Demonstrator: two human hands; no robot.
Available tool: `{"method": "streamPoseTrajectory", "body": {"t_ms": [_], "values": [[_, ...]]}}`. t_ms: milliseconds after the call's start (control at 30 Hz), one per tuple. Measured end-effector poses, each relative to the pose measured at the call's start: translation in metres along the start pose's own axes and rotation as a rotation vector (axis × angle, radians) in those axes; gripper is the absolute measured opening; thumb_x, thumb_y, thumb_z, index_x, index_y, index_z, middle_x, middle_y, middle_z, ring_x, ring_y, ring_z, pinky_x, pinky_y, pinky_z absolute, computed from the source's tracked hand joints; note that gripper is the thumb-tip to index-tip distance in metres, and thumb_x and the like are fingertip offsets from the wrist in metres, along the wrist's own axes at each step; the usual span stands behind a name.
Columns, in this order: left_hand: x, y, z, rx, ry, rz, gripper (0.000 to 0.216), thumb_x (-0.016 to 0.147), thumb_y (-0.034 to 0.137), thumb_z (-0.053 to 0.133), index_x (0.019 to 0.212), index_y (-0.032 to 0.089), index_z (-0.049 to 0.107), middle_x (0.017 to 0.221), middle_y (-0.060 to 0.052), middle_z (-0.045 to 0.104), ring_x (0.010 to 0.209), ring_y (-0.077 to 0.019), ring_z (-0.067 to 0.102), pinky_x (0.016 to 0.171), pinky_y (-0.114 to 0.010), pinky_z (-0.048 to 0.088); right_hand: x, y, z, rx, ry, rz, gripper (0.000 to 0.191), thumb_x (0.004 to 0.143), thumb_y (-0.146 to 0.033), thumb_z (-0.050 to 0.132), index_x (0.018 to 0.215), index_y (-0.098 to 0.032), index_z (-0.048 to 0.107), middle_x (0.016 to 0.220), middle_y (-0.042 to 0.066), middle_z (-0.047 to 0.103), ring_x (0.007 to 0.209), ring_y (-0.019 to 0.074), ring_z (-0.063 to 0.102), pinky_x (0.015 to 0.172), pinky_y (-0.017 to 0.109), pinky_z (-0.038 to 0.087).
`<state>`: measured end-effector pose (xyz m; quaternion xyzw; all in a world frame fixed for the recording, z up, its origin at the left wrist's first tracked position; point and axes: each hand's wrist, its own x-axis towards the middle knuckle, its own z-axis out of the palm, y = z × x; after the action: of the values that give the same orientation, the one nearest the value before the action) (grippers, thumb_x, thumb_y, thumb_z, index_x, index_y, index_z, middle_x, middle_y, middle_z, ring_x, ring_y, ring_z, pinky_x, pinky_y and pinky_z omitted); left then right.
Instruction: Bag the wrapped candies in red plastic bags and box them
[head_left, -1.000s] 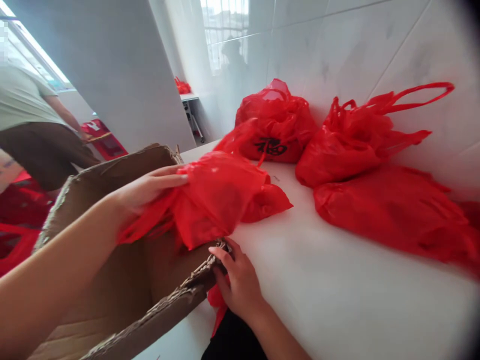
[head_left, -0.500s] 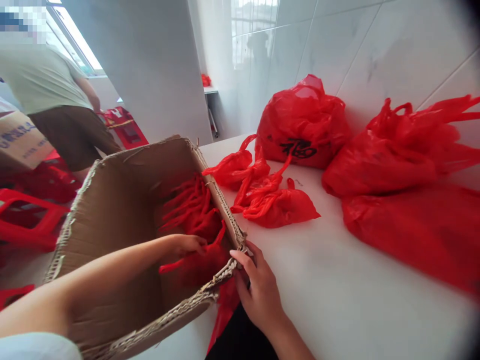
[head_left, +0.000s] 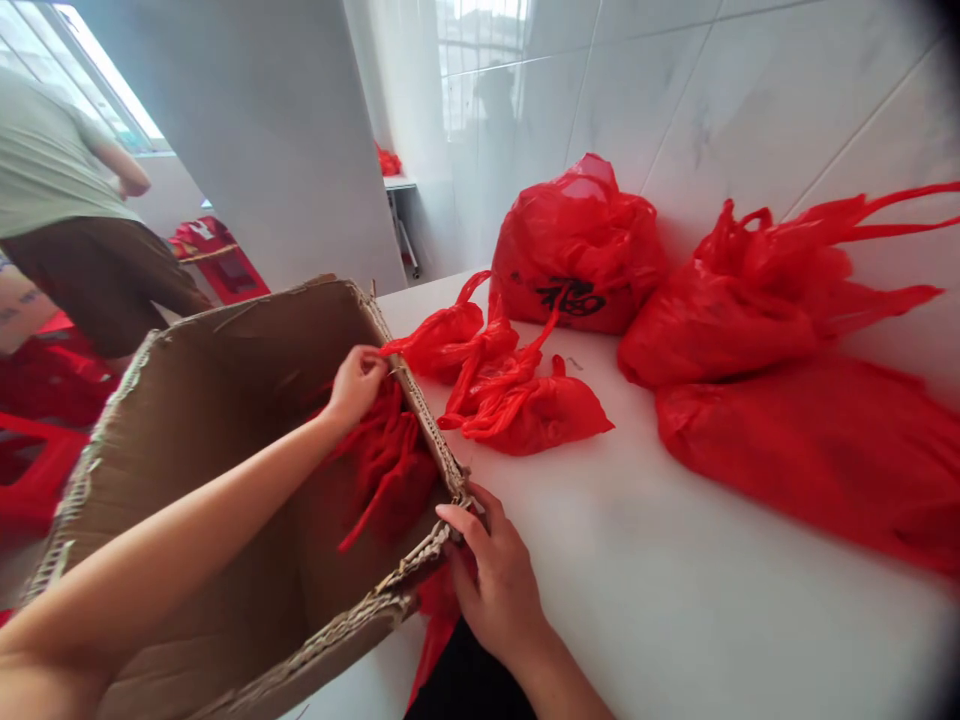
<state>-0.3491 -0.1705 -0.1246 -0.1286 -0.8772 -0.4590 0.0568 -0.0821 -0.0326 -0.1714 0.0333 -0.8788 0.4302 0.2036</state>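
A deep cardboard box (head_left: 225,400) with rough cut edges stands tilted in view, its open top towards me. Several red plastic bags (head_left: 394,475) lie inside it along the right wall. My left hand (head_left: 360,380) is over the box near the top of that wall, its fingers pinched at the handle tip of a small red plastic bag (head_left: 442,335) lying just outside. My right hand (head_left: 499,575) grips the box's near right corner, thumb over the rim and fingers outside. Small tied red bags (head_left: 544,410) rest beside the box on the white table (head_left: 637,530).
Larger red bags stand along the tiled wall, one (head_left: 577,250) with black lettering and another (head_left: 750,300) with raised handles. A flat red bag (head_left: 810,460) lies at the right. At the far left are a person (head_left: 82,220) and red plastic stools (head_left: 37,460).
My left hand has risen from the bags low in the box to the top of its right wall. My right hand stays on the corner. The view has turned slightly right.
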Motion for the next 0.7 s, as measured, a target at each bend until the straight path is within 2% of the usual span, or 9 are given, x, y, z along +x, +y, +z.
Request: {"method": "streamPoseTrajectory", "body": {"t_ms": [100,167,200,300,367,433,533,633,700], "values": [[-0.001,0.074,0.010,-0.028,0.034,0.264,0.014,0.090,0.026,0.053,0.102,0.021,0.058,0.102,-0.002,0.063,0.092,-0.0149,0.059,0.084,-0.028,0.048,0.000,0.000,0.000,0.003,-0.009,0.011,0.048,0.086,-0.011,0.051,0.129,-0.033,0.053,0.142,0.007,0.042,0.112,0.0207,0.057,0.095,0.038,0.050],[-0.014,0.116,0.029,0.109,-0.087,0.635,0.015,0.090,0.025,0.050,0.099,0.021,0.061,0.101,-0.004,0.065,0.096,-0.0182,0.058,0.087,-0.032,0.046,0.000,0.000,0.000,-0.003,-0.010,0.021,0.049,0.085,-0.011,0.052,0.129,-0.033,0.054,0.141,0.007,0.042,0.111,0.0210,0.058,0.094,0.039,0.050],[-0.021,0.131,0.042,0.228,-0.179,0.722,0.018,0.091,0.027,0.049,0.101,0.021,0.063,0.103,-0.005,0.066,0.099,-0.0204,0.058,0.088,-0.034,0.045,0.000,0.000,0.000,-0.009,-0.011,0.024,0.049,0.085,-0.011,0.053,0.129,-0.033,0.054,0.142,0.007,0.041,0.111,0.0213,0.057,0.094,0.040,0.050],[-0.035,0.155,0.083,0.508,-0.416,0.732,0.022,0.084,0.032,0.061,0.099,0.017,0.066,0.100,-0.012,0.067,0.101,-0.0291,0.057,0.086,-0.042,0.045,0.000,0.001,0.000,-0.022,-0.016,0.027,0.051,0.084,-0.011,0.054,0.129,-0.034,0.053,0.143,0.007,0.040,0.109,0.0218,0.058,0.092,0.041,0.051],[-0.038,0.158,0.104,0.545,-0.453,0.694,0.020,0.075,0.027,0.071,0.089,0.014,0.068,0.098,-0.016,0.066,0.104,-0.0350,0.055,0.088,-0.048,0.043,0.000,0.001,0.000,-0.021,-0.022,0.036,0.052,0.083,-0.011,0.054,0.129,-0.034,0.053,0.143,0.007,0.041,0.107,0.0216,0.059,0.091,0.041,0.052],[-0.040,0.159,0.113,0.512,-0.453,0.693,0.013,0.071,0.022,0.072,0.081,0.014,0.069,0.105,-0.018,0.064,0.110,-0.0383,0.052,0.092,-0.052,0.040,-0.001,0.001,0.000,-0.020,-0.026,0.044,0.052,0.083,-0.011,0.055,0.129,-0.035,0.053,0.142,0.007,0.041,0.107,0.0219,0.059,0.091,0.041,0.052],[-0.043,0.164,0.101,0.403,-0.504,0.683,0.013,0.071,0.017,0.066,0.084,0.016,0.068,0.112,-0.014,0.062,0.110,-0.0334,0.054,0.092,-0.047,0.043,-0.001,0.001,0.000,-0.017,-0.031,0.041,0.052,0.083,-0.011,0.056,0.129,-0.034,0.053,0.143,0.007,0.041,0.113,0.0232,0.057,0.094,0.042,0.050],[-0.043,0.165,0.064,0.272,-0.598,0.611,0.023,0.076,0.014,0.057,0.098,0.017,0.064,0.099,-0.007,0.068,0.088,-0.0216,0.065,0.076,-0.034,0.053,-0.001,0.001,-0.001,-0.005,-0.023,0.038,0.052,0.083,-0.011,0.055,0.130,-0.034,0.053,0.142,0.007,0.042,0.113,0.0229,0.057,0.095,0.041,0.050],[-0.044,0.157,0.033,0.134,-0.621,0.513,0.027,0.086,0.021,0.049,0.111,0.015,0.060,0.095,-0.007,0.070,0.078,-0.0183,0.067,0.069,-0.030,0.054,-0.001,0.001,-0.001,0.006,-0.013,0.025,0.051,0.083,-0.011,0.055,0.129,-0.034,0.054,0.142,0.007,0.042,0.112,0.0230,0.057,0.094,0.041,0.050]]}}
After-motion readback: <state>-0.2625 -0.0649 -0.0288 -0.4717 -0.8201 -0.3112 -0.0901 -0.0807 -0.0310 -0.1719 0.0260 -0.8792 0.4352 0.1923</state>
